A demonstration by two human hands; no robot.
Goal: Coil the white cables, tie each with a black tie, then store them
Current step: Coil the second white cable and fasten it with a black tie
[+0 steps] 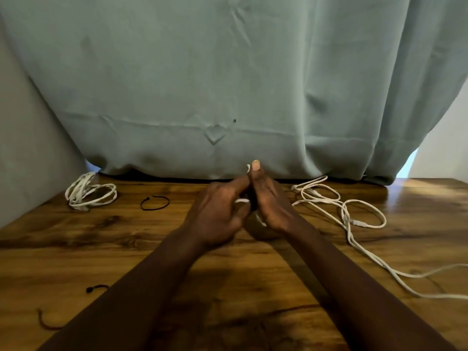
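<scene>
One wide-angle camera, worn on the person's head, looks forward and down across the wooden table (76, 249) toward its far edge, where a grey-green curtain (228, 72) fills the upper half. It sits close: the forearms (157, 282) enter from below, and the left hand (215, 216) and right hand (272, 209) meet mid-frame.

Left hand (217, 215) and right hand (271, 205) meet, both gripping white cable (241, 200).

Person's left hand (215, 214) and right hand (271, 206) are bare. Same for left forearm (141, 287) and right forearm (354, 282), long and slim. One plain thumbnail (256, 165) shows, trimmed short.
</scene>
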